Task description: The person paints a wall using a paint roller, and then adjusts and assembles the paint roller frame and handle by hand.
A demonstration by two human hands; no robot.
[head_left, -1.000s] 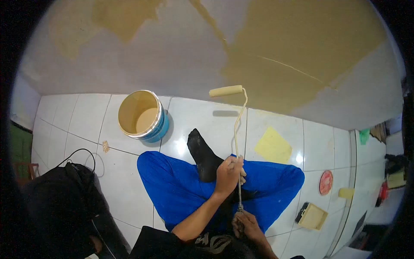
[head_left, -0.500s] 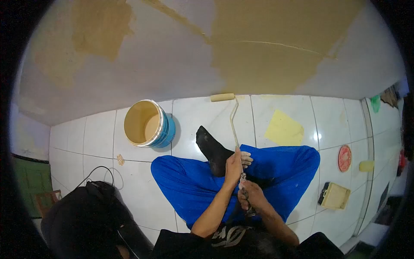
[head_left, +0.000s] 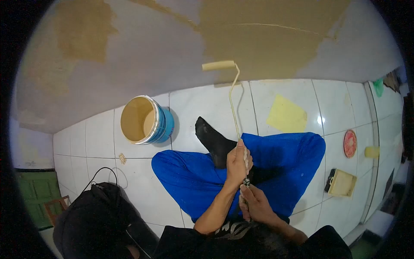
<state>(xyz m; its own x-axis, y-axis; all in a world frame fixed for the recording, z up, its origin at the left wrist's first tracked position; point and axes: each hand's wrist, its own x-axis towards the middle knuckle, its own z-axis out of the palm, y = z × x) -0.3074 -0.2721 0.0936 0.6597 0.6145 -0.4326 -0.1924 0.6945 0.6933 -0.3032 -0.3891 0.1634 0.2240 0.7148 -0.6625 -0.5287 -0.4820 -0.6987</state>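
Note:
A cream paint roller [head_left: 218, 65] on a long thin bent rod is raised in front of the lower wall [head_left: 151, 56], its rod running down between my crossed legs. My left hand [head_left: 238, 165] is wrapped round the rod near its lower part. Just below it, my right hand [head_left: 255, 203] grips the dark, paint-stained handle [head_left: 246, 181]. To the left of the roller stands a blue bucket [head_left: 163, 125] with a tan-coated inside. My foot in a black sock [head_left: 213, 140] rests left of the rod.
A yellow sheet [head_left: 287, 114] lies on the white tiled floor [head_left: 198, 101]. Further right are a red lid [head_left: 349, 143], a yellow piece [head_left: 371, 152] and a cream tray [head_left: 342, 183]. A black bag [head_left: 92, 220] with a cable is at the lower left, near a green door [head_left: 36, 194].
The roller dropped to the foot of the wall, then rose again and now appears higher. My hands have come closer together on the rod and handle. The view has shifted.

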